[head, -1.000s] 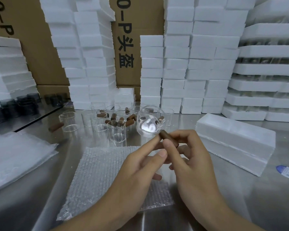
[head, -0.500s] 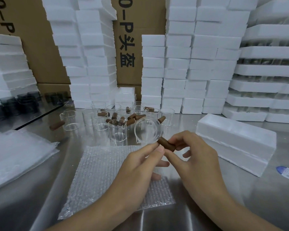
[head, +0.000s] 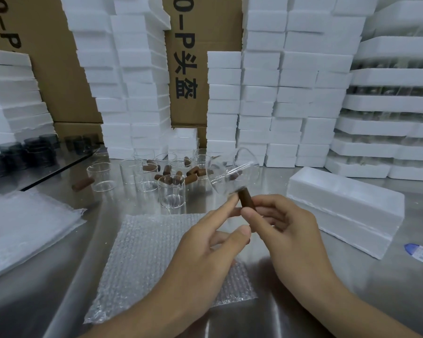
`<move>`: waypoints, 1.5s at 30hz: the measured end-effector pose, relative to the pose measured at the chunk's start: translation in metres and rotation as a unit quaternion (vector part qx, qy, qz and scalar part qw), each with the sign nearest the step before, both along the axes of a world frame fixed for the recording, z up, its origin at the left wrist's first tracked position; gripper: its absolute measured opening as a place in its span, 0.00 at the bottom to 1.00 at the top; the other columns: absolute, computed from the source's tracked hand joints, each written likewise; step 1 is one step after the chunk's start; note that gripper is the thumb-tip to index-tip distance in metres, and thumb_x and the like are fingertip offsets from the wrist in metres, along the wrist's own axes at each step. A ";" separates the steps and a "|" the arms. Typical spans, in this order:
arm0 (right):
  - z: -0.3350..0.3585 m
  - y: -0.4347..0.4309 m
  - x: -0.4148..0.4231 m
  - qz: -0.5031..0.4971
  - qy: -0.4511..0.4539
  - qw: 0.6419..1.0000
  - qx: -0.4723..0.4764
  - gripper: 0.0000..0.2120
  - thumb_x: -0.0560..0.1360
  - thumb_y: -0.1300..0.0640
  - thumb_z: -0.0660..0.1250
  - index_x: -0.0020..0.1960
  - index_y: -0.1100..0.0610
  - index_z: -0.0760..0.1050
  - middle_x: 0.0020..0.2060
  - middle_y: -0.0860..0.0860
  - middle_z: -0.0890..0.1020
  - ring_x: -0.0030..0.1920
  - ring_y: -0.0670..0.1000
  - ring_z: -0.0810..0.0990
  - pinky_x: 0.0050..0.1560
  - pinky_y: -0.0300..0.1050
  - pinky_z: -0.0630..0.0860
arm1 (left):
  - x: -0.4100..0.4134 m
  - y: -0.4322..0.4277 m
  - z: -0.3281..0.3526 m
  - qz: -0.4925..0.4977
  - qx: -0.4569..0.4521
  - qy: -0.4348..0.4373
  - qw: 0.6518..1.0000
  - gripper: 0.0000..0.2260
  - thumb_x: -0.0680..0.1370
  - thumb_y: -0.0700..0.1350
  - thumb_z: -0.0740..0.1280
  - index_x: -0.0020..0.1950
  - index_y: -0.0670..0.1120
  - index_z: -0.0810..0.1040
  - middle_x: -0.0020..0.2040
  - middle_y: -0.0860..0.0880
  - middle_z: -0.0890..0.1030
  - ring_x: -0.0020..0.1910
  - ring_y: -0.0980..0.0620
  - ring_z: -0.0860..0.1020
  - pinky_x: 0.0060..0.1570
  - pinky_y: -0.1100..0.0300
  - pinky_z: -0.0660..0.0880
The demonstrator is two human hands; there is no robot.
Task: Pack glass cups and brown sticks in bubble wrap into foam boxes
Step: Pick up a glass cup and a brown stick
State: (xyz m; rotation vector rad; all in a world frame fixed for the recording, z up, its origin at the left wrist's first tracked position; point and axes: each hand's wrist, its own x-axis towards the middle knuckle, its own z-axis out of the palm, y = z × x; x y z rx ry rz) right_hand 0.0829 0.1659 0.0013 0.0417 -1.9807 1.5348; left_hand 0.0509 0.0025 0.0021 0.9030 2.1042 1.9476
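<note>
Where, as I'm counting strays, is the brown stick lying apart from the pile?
In the head view, the stray brown stick lies on the steel table at left, just left of the leftmost glass cup.

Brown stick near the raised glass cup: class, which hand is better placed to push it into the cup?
Right, probably. The right hand pinches the brown stick, whose top end meets the blurred glass cup; the left hand only lays a straight forefinger beside it.

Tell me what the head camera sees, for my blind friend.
The right hand pinches a brown stick with a blurry glass cup at its tip above bubble wrap; the left hand touches the stick. Foam boxes are stacked behind.
</note>
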 end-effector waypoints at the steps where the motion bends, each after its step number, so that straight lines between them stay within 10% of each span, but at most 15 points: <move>1: 0.001 0.000 0.000 0.016 0.000 1.000 -0.027 0.05 0.78 0.56 0.74 0.53 0.49 0.85 0.45 0.47 0.89 0.42 0.46 0.86 0.45 0.39 0.80 | 0.000 0.000 0.001 0.001 0.003 0.004 1.000 0.27 0.80 0.58 0.70 0.79 0.65 0.70 0.67 0.64 0.81 0.58 0.55 0.86 0.54 0.55 0.81; 45: -0.002 -0.003 -0.001 0.052 -0.025 0.996 -0.063 0.08 0.83 0.55 0.67 0.56 0.47 0.85 0.48 0.48 0.88 0.30 0.48 0.79 0.34 0.36 0.74 | -0.007 0.000 -0.007 0.020 0.025 0.016 0.999 0.21 0.81 0.53 0.71 0.73 0.69 0.77 0.60 0.65 0.82 0.54 0.52 0.87 0.49 0.60 0.78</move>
